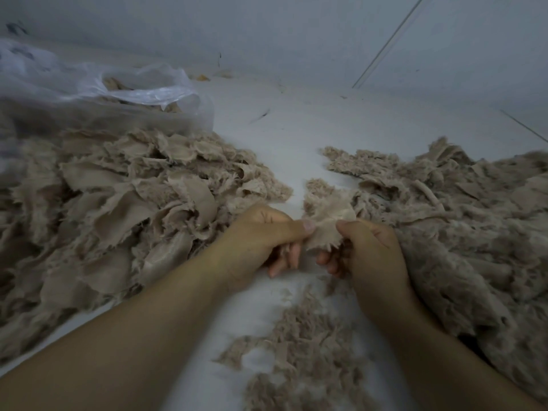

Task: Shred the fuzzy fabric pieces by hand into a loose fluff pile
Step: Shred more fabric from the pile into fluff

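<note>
A small beige fuzzy fabric piece [324, 221] is held between both hands at the middle of the view, its smooth backing facing me. My left hand [261, 235] pinches its left edge with thumb and fingers. My right hand [367, 250] pinches its right edge the same way. A big heap of beige fabric pieces [118, 209] lies to the left. A mass of shredded fluff [462, 221] spreads on the right. Loose fluff scraps [299, 345] lie on the floor between my forearms.
A clear plastic bag [127, 93] holding more beige material sits at the back left, behind the heap. The pale floor [296, 129] runs back to a light wall [296, 34].
</note>
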